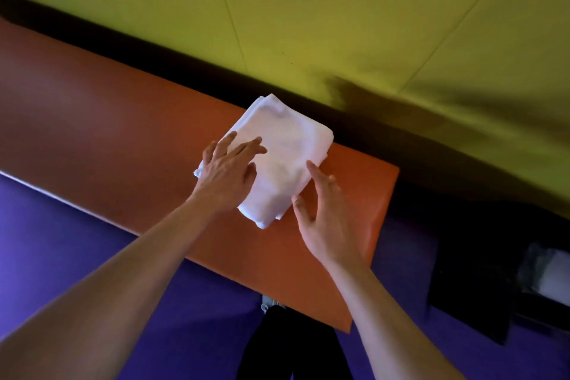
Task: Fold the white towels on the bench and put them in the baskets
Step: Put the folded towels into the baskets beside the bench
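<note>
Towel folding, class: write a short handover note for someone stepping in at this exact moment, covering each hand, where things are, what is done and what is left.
Left hand: open, fingers flat on the folded white towel.
Right hand: open, at the towel's near right edge, not gripping.
The towel lies on the orange bench, near its right end.
Done: this towel looks folded.
Left: lift it into a basket; a dark container with something white inside sits on the floor to the right, blurred.

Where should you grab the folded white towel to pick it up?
Probably by its two long side edges, one hand from each side. The white towel lies flat in folded layers on the orange bench, so lifting both sides keeps the stack from flopping open.
</note>
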